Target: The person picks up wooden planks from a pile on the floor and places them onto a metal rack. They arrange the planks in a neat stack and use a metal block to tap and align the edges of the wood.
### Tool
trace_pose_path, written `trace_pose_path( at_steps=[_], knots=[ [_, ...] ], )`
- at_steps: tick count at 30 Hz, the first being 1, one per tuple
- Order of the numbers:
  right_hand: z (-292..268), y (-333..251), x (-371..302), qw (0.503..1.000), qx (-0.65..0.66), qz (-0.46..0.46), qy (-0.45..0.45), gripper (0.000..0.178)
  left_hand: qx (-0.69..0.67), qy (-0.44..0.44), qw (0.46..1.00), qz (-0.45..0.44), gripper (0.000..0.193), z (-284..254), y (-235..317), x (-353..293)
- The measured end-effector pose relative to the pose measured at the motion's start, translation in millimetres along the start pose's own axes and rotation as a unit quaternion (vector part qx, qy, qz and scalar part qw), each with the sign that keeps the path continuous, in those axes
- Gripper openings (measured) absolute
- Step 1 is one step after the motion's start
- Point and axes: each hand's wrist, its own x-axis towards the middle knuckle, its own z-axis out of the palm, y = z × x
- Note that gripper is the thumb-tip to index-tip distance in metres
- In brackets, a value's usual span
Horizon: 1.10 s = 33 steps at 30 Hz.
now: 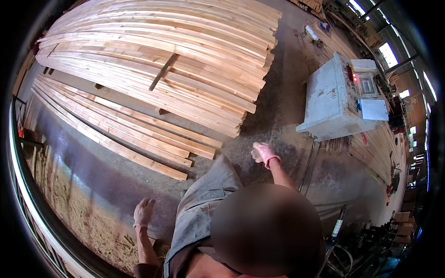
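Observation:
My left hand (143, 213), in a pale knit glove, hangs at my left side with its fingers loosely extended and holding nothing that I can see. Out in front to the right is my right hand (264, 154), in a pink-and-white glove. Its fingers are slightly bent and apart, with nothing visible in them. Nearest to it are the ends of several long wooden boards (139, 137) lying low in a row. Behind those stands a large stack of pale boards (204, 69), with a dark narrow stick (163, 72) across its top. Neither hand touches the wood.
A pale machine cabinet (323, 99) with a red-lit panel stands to the right, more boards (371, 155) beside it. Along the left runs a metal rail (34, 201), with sawdust (88, 220) on the floor inside it. A dark blurred round patch covers the lower middle.

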Motion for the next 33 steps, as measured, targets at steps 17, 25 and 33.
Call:
trace_pose_path(
  at_steps=[17,25,33],
  knots=[
    [-88,-260,360,0.976,-0.187,-0.114,0.021,0.034,-0.061,-0.132,0.967,-0.209,0.055,128,380,111],
    [-120,-253,237,0.920,-0.314,-0.215,-0.097,0.037,-0.192,-0.095,0.975,-0.063,0.058,170,455,190],
    [-117,-310,151,0.825,-0.349,-0.343,-0.284,0.035,-0.763,-0.197,0.616,-0.009,0.054,233,588,274]
  ],
)
